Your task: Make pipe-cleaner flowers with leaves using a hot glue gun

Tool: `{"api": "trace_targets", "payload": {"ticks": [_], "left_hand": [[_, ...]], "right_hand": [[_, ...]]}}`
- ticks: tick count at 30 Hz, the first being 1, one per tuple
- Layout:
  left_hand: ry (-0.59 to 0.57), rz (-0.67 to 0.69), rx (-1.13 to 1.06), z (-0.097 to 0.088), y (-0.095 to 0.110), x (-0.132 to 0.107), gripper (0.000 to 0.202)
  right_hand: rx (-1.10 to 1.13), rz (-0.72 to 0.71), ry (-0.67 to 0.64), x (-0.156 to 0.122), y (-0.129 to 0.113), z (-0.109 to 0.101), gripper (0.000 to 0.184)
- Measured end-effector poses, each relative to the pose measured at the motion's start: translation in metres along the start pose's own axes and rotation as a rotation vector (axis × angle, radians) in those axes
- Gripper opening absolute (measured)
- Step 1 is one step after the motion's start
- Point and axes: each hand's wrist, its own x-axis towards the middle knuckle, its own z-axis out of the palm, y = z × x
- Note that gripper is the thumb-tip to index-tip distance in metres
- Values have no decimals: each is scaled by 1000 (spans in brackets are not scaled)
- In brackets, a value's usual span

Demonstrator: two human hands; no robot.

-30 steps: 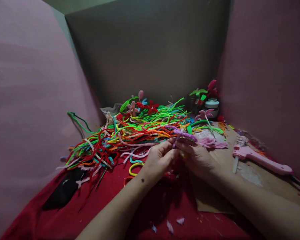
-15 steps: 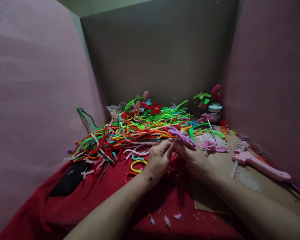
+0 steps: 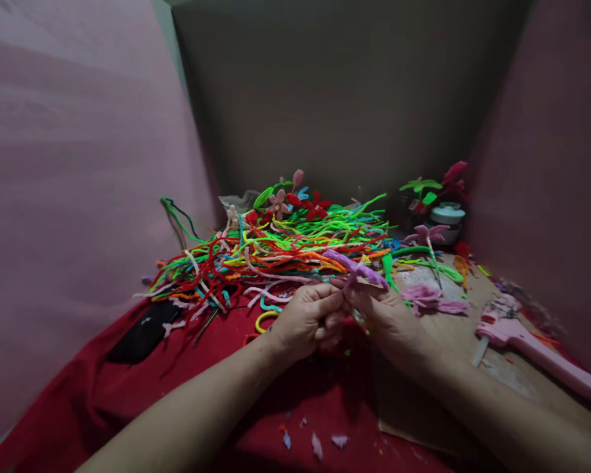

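Observation:
A purple pipe-cleaner flower (image 3: 358, 268) with a small yellow centre is held up between my two hands. My left hand (image 3: 319, 310) is closed, its thumb and fingers pinched at the flower's underside. From the other side my right hand (image 3: 385, 316) grips the flower close below its petals. The fingertips of both hands meet there, and the stem, if any, is hidden behind them. Just beyond lies a big heap of coloured pipe cleaners (image 3: 295, 246). Beside my left wrist the yellow and orange scissor handles (image 3: 266, 322) show in part.
A pink glue gun (image 3: 526, 338) lies on the cardboard (image 3: 423, 401) at right, near purple pipe-cleaner pieces (image 3: 431, 299). A lidded jar (image 3: 447, 220) stands behind. At left is a black flat object (image 3: 140, 338). Small fluffy scraps (image 3: 316, 445) dot the red cloth (image 3: 192, 394). Walls rise around.
The purple flower has turned in my hands, so its petals lie at a different angle. My left fingers have curled in more. The whole view has shifted slightly.

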Motion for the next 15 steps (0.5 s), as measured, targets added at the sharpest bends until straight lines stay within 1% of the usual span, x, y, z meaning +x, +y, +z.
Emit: {"api": "trace_targets", "payload": {"ticks": [3, 7, 10, 13, 15], "left_hand": [[-44, -51, -64, -3, 2, -1, 23], [-83, -90, -119, -8, 2, 1, 16], [-90, -103, -107, -11, 2, 2, 20], [-39, -112, -15, -9, 3, 3, 25], [38, -94, 174, -7, 3, 3, 24]], "right_hand": [[46, 33, -8, 2, -1, -1, 23], [74, 70, 11, 6, 0, 0, 9], [83, 58, 40, 8, 2, 2, 10], [83, 74, 70, 9, 4, 4, 16], [82, 76, 91, 9, 5, 5, 20]]}}
